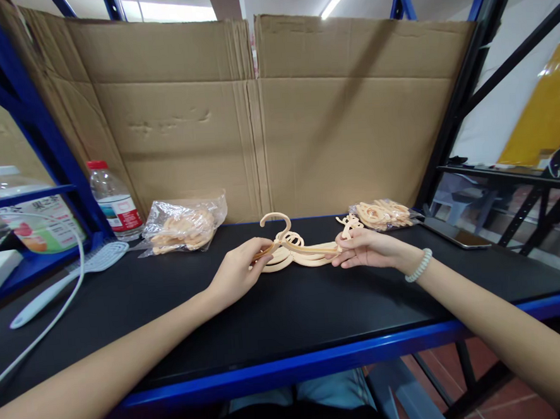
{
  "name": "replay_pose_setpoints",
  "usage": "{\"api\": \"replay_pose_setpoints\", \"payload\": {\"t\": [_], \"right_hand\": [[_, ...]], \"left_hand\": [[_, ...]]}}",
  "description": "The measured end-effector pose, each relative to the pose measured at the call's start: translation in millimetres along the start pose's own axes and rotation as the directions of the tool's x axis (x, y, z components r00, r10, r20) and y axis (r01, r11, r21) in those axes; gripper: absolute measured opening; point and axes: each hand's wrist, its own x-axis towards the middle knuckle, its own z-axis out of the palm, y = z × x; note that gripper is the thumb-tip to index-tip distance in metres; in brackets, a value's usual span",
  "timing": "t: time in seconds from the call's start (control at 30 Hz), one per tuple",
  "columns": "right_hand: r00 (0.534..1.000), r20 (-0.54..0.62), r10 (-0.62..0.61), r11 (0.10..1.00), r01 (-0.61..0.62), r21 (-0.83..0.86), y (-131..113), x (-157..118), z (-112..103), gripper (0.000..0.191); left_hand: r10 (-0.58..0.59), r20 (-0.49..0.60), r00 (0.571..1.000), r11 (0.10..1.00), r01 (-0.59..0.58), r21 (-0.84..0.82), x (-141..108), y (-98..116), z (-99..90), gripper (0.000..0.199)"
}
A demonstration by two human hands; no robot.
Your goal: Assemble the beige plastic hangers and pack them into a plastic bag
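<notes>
Bare forearms, my left [127, 351] and my right, the latter ringed by a pale green beaded bracelet [419, 266], reach over a black-topped, blue-edged desk [287, 323] toward its middle. My left hand [239, 269] is closed, thumb against fingers, on one shoulder of a slender, peach-coloured clothes hanger with a rounded hook [289, 224]; my right hand [375, 248] pinches the opposite end, its lower fingers loosely curled. Thus gripped, the hanger [306, 252] spans the gap between my hands, hook upward, at the centre of the desk. Curved bars [278, 264] of like colour show close below it, though whether they belong to separate hangers I cannot tell. A small, curly, cream-coloured piece [350, 224] stands out above my right fingertips; its attachment is unclear. I judge the hanger light, stiff and smooth, probably plastic, and liable to turn if pinched at one end only; the two shoulders offer the steadiest hold, whereas the thin curls look more fragile. Behind lie two clear plastic bags of peach-coloured pieces, one at left [216, 208], one at right [406, 211].
</notes>
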Motion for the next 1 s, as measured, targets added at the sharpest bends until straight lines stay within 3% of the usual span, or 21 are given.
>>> {"api": "replay_pose_setpoints", "payload": {"t": [0.2,0.37,0.47,0.8,1.0], "right_hand": [[0.997,-0.07,-0.04,0.999,0.04,-0.006,1.0,2.4,-0.3,0.018],[0.974,-0.155,-0.166,0.983,0.15,-0.107,7.0,8.2,1.8,0.019],[0.96,-0.179,-0.217,0.972,0.196,-0.129,9.1,10.2,3.4,0.018],[0.98,-0.161,-0.121,0.993,0.117,-0.033,6.4,8.7,2.7,0.013],[0.976,-0.149,-0.156,0.987,0.15,-0.053,7.4,9.6,3.4,0.015]], "left_hand": [[0.013,0.006,1.0,1.0,-0.013,0.019,-0.1,-0.9,-0.4,0.022],[0.067,0.019,0.998,0.995,-0.068,0.073,-0.7,-1.7,-0.1,0.02],[0.022,0.037,0.999,0.999,-0.023,0.03,-0.7,-1.5,0.3,0.021],[0.02,0.033,0.999,1.0,-0.02,0.016,0.1,-0.4,-1.5,0.02],[0.03,0.021,0.999,0.999,-0.031,0.024,0.5,-0.5,-1.3,0.018]]}}
